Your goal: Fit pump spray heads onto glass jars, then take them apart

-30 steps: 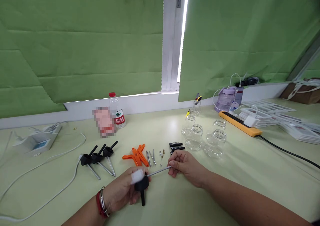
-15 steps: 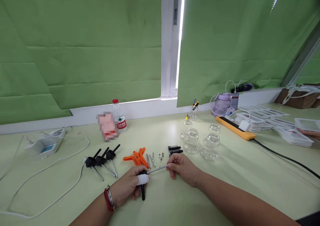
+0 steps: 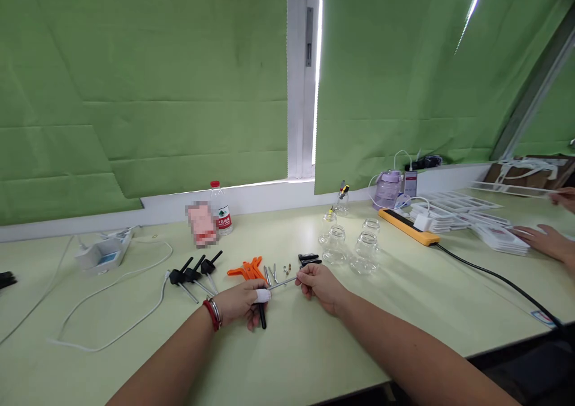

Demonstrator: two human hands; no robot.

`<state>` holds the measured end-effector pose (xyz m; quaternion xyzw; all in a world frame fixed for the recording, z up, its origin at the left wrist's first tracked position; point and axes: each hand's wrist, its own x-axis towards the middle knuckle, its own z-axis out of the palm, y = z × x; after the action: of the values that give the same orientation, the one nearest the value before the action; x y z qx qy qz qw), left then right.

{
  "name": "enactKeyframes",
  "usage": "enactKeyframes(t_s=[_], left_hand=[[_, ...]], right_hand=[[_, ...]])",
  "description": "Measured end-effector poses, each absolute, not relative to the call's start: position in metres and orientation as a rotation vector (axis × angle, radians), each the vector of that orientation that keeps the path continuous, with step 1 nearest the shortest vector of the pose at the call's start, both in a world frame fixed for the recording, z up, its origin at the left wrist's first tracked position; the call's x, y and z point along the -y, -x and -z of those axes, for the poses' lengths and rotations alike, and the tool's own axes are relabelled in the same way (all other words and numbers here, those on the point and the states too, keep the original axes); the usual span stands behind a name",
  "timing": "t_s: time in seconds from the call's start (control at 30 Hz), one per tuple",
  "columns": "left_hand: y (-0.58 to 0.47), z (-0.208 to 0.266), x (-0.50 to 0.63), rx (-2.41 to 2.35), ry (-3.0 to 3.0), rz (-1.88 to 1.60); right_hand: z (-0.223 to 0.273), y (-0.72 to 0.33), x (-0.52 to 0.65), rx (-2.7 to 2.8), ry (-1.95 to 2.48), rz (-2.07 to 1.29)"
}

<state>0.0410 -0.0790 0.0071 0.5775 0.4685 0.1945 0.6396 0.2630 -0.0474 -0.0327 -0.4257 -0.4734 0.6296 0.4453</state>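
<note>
My left hand point(image 3: 245, 303), a white wrap on its thumb, is closed round a black handle point(image 3: 263, 317) with a thin metal rod point(image 3: 284, 282) running out to the right. At the rod's far end the fingers of my right hand point(image 3: 321, 286) are pinched; they hide the tip and anything small there. Just beyond my left hand lie orange spring-clamp-like parts point(image 3: 247, 269), with loose metal pins point(image 3: 271, 274) and tiny brass and silver pieces point(image 3: 287, 269) beside them. Black ridged parts point(image 3: 309, 258) sit behind my right hand. Left of my hands rest similar black-handled rods point(image 3: 192, 275).
Clear glass jars point(image 3: 365, 253) stand right of centre. A water bottle point(image 3: 221, 211) is at the back. An orange power strip point(image 3: 408, 227) trails a black cable; a white cable point(image 3: 119, 334) loops at left. Another person's hands point(image 3: 545, 241) are by stacked white frames point(image 3: 501, 238).
The view has tilted and shifted, showing more of the table's front edge. My hands keep the same hold on the handle and rod. The co-worker's hands have come further into view.
</note>
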Motion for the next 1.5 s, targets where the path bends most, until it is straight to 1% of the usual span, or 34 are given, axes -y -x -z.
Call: enactKeyframes(t_s=[0.27,0.43,1.07,1.27,1.5], left_hand=[[-0.044,-0.001,0.090,-1.146,-1.270,-0.604],[-0.040,0.000,0.096,-1.092,-1.263,-0.685],[-0.037,-0.002,0.093,-1.040,-1.264,-0.627],[-0.037,-0.001,0.092,-1.040,-1.265,-0.616],[-0.037,-0.002,0.090,-1.034,-1.238,-0.608]], right_hand=[[0.035,-0.266,0.048,1.201,1.020,-1.578],[0.035,-0.268,0.052,1.252,1.000,-1.586],[0.032,-0.263,0.057,1.342,1.137,-1.493],[0.035,-0.265,0.054,1.452,1.199,-1.478],[0.035,-0.267,0.053,1.489,1.168,-1.503]])
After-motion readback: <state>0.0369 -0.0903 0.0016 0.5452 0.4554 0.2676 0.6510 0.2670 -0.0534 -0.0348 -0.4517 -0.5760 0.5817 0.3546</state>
